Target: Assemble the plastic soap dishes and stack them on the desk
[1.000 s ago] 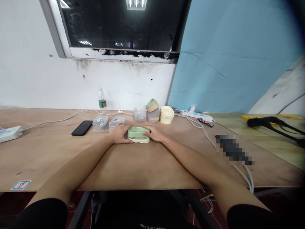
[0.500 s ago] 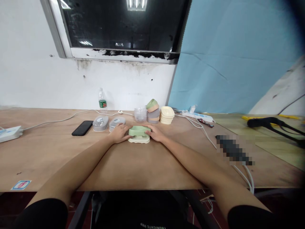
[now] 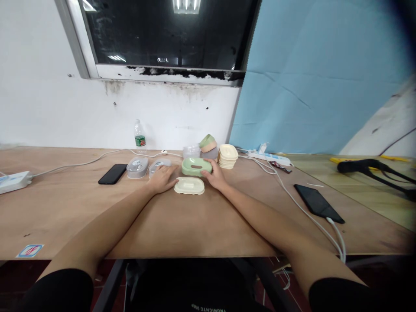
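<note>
A green oval plastic dish (image 3: 196,166) with a slot in its middle is tilted in my right hand (image 3: 216,175), gripped at its right end above the table. In front of and below it, a cream oval tray (image 3: 189,185) lies on the tabletop. My left hand (image 3: 162,178) rests beside the tray's left edge, fingers stretched out and holding nothing. Whether its thumb touches the tray I cannot tell. Behind that hand are two grey lidded containers with clear tops, the nearer one (image 3: 157,164) partly covered by it.
At the back stand clear plastic pieces (image 3: 191,151), green and grey parts (image 3: 208,143) and a stack of cream trays (image 3: 228,156). A water bottle (image 3: 139,139) and a black phone (image 3: 112,173) are leftward. Another phone (image 3: 318,203) and white cables (image 3: 286,186) lie rightward.
The green dish has been lifted off the cream tray, moved slightly back and right, and tilted. My left hand has let go of it; my right hand keeps hold.
</note>
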Demonstrator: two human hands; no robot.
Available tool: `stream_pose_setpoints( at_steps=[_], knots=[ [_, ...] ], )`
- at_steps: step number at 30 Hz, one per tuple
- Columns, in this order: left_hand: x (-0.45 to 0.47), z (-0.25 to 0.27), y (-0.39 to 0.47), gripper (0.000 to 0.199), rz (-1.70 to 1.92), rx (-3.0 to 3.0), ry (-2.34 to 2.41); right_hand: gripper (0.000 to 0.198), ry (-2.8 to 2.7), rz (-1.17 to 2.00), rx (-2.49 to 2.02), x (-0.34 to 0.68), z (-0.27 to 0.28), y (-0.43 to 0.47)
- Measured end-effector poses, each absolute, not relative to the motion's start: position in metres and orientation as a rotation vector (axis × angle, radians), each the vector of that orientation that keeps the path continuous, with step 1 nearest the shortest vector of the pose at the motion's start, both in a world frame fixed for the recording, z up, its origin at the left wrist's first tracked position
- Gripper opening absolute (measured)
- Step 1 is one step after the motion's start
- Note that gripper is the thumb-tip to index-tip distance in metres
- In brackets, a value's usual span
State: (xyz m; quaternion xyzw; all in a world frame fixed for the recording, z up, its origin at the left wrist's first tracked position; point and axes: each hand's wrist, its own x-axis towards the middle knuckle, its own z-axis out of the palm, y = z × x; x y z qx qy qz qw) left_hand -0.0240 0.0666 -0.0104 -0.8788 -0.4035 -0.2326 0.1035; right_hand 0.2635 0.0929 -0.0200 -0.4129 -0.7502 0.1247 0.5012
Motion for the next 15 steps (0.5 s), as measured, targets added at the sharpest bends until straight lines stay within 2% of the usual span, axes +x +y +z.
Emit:
stream_pose_setpoints(
  at_steps=[4, 9, 15],
  knots=[
    [-0.024, -0.010, 0.067, 0.046, -0.647, -2.620, -1.182, 0.050, -1.687, 0.262, -1.107, 0.268, -0.023, 0.104],
    [-0.024, -0.012, 0.070, 0.042, -0.635, -2.632, -1.173, 0.057, -1.763, 0.050, -1.138, 0.274, -0.024, 0.110],
    [-0.025, -0.014, 0.072, 0.040, -0.634, -2.630, -1.162, 0.039, -2.002, -0.214, -1.231, 0.282, -0.019, 0.110]
  ],
)
